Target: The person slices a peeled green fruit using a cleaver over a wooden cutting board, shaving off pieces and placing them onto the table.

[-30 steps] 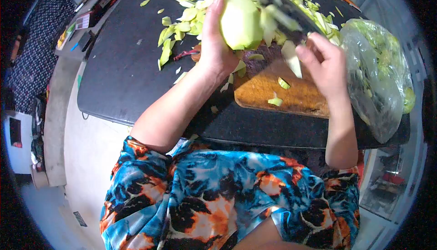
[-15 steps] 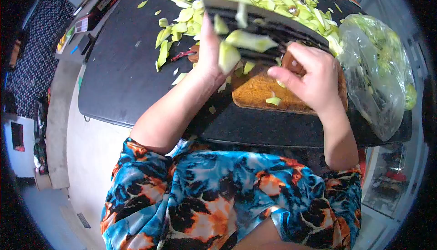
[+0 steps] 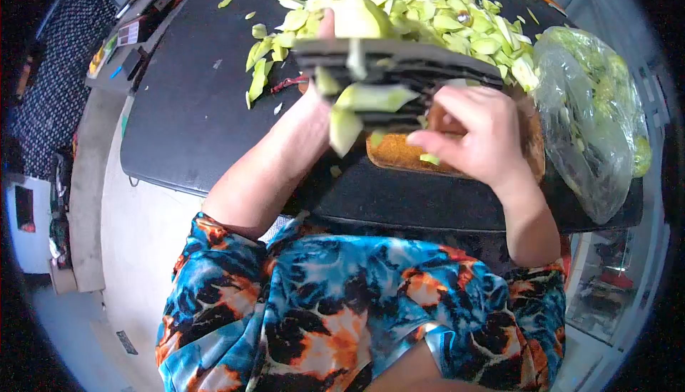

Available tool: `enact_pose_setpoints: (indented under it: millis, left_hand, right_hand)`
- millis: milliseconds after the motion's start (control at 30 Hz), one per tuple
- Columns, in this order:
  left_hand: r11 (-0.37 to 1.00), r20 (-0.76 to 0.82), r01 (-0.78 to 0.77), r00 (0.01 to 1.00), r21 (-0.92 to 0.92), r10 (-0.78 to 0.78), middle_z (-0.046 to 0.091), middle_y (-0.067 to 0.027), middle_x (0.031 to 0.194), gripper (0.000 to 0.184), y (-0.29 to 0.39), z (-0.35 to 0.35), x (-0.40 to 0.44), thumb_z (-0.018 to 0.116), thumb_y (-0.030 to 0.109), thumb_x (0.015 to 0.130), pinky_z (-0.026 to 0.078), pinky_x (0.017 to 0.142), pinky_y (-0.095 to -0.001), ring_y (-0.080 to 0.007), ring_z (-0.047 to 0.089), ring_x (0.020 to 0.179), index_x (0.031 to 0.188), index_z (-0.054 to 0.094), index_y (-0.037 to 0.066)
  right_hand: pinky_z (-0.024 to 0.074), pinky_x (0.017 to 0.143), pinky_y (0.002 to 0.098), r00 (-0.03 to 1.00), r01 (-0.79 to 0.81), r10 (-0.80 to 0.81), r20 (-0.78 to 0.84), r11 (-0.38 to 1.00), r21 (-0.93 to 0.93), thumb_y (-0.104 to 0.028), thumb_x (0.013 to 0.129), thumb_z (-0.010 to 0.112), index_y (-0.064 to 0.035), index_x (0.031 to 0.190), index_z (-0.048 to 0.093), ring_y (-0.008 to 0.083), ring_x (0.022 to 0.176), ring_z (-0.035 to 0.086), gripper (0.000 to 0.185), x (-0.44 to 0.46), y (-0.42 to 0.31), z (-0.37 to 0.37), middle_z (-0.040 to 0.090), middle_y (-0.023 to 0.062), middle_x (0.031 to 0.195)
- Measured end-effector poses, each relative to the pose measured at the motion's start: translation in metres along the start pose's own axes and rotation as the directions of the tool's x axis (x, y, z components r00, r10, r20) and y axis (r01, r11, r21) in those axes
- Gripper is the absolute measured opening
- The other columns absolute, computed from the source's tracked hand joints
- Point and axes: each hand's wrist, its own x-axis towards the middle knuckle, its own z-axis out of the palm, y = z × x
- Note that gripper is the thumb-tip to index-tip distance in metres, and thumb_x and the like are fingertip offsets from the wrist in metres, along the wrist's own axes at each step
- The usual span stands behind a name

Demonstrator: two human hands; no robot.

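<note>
My left hand (image 3: pixel 326 31) holds up a large peeled pale-green fruit or vegetable (image 3: pixel 362 19); the blade hides most of that hand and the lower part of the piece. In my right hand (image 3: pixel 479 124) is the handle of a wide dark cleaver (image 3: pixel 399 53), blurred by motion, its blade pointing left in front of the green piece. Several green slices (image 3: pixel 377 97) cling to the blade. Beneath lies a wooden cutting board (image 3: pixel 399 155), partly covered by blade and hand. A big heap of green slices (image 3: pixel 442 17) spreads over the black table behind.
At the right edge of the black table (image 3: pixel 185 106) sits a clear plastic bag (image 3: pixel 592 121) with green produce inside. A red-handled object (image 3: pixel 289 83) lies near the left wrist. Shelving with small items (image 3: pixel 128 38) stands at far left.
The cleaver has swung from the right of the green piece to in front of it, then lower and slightly left. My right hand has moved down and left with it.
</note>
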Motion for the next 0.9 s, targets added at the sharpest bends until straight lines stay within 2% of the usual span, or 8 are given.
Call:
enact_pose_setpoints:
  millis: [33,67,133,233,533,633,833,900]
  left_hand:
    - [0.998,0.005,0.058,0.998,-0.007,-0.058,0.056,-0.016,0.114,0.072,0.003,0.003,0.008,0.026,0.067,0.085,0.043,0.09,-0.0474,-0.0328,0.055,0.1,0.121,0.048,0.008]
    - [0.999,-0.053,0.032,0.998,0.035,-0.03,0.06,-0.0142,0.102,0.073,-0.002,0.005,0.006,0.028,0.07,0.083,0.049,0.08,-0.0456,-0.0303,0.059,0.089,0.114,0.052,0.008]
    - [0.996,-0.062,0.024,0.998,0.081,-0.019,0.061,-0.0112,0.091,0.072,-0.002,0.018,-0.002,0.032,0.071,0.081,0.052,0.07,-0.0418,-0.0263,0.061,0.077,0.106,0.055,0.008]
    - [0.995,-0.039,-0.067,0.997,0.079,0.07,0.062,-0.0096,0.088,0.069,-0.003,0.024,-0.002,0.035,0.07,0.081,0.052,0.067,-0.0392,-0.0232,0.061,0.075,0.101,0.057,0.008]
    - [0.997,-0.08,-0.039,0.996,0.063,0.044,0.061,-0.0097,0.088,0.068,-0.008,0.024,-0.004,0.04,0.071,0.078,0.051,0.07,-0.0397,-0.0249,0.061,0.077,0.099,0.056,0.008]
    - [1.0,0.057,-0.018,0.998,-0.025,0.019,0.062,-0.0134,0.097,0.063,-0.008,0.012,-0.001,0.039,0.062,0.085,0.05,0.079,-0.042,-0.0268,0.061,0.084,0.107,0.055,0.005]
    - [0.992,0.156,0.08,0.986,-0.1,-0.064,0.06,-0.0131,0.1,0.063,-0.007,0.005,-0.001,0.04,0.061,0.085,0.048,0.084,-0.0415,-0.0268,0.059,0.091,0.109,0.053,0.005]
    - [0.994,0.102,0.055,0.994,-0.095,-0.045,0.059,-0.0134,0.099,0.069,-0.005,0.007,0.001,0.037,0.066,0.083,0.049,0.08,-0.0413,-0.0263,0.059,0.087,0.112,0.052,0.005]
  right_hand:
    - [0.0444,0.052,0.0339,0.999,0.036,-0.036,0.019,0.999,-0.012,-0.051,0.071,0.067,-0.0109,0.064,0.051,0.0232,0.055,0.058,0.043,-0.001,-0.005,0.004,0.054,0.0043,0.058]
    - [0.0445,0.054,0.0339,0.997,0.072,-0.071,0.039,0.997,-0.025,-0.053,0.07,0.066,-0.0116,0.064,0.051,0.0228,0.056,0.058,0.044,-0.001,-0.01,0.006,0.054,0.0036,0.058]
    - [0.0435,0.055,0.0326,0.995,0.088,-0.087,0.059,0.996,-0.025,-0.053,0.07,0.066,-0.0123,0.063,0.051,0.0216,0.057,0.058,0.044,-0.003,-0.016,0.007,0.054,0.0029,0.058]
    - [0.0435,0.055,0.0327,0.994,0.098,-0.097,0.041,0.995,-0.01,-0.053,0.069,0.066,-0.0124,0.063,0.051,0.0214,0.056,0.057,0.043,-0.003,-0.02,0.007,0.054,0.0027,0.058]
    - [0.0439,0.056,0.033,0.993,0.098,-0.093,0.076,0.993,-0.066,-0.053,0.07,0.065,-0.012,0.065,0.05,0.0216,0.058,0.058,0.044,-0.005,-0.018,0.011,0.054,0.0035,0.06]
    - [0.0441,0.057,0.0329,0.995,0.089,-0.085,0.055,0.993,-0.074,-0.053,0.071,0.064,-0.012,0.065,0.051,0.0217,0.059,0.058,0.044,-0.005,-0.017,0.014,0.054,0.0037,0.061]
    - [0.0443,0.057,0.0333,0.996,0.082,-0.078,0.048,0.993,-0.087,-0.052,0.07,0.066,-0.0121,0.066,0.052,0.0212,0.059,0.058,0.042,-0.004,-0.015,0.014,0.054,0.0031,0.061]
    - [0.0444,0.057,0.0333,0.997,0.075,-0.074,0.017,0.993,-0.095,-0.051,0.07,0.066,-0.0122,0.066,0.052,0.021,0.059,0.058,0.042,-0.003,-0.013,0.013,0.054,0.0029,0.061]
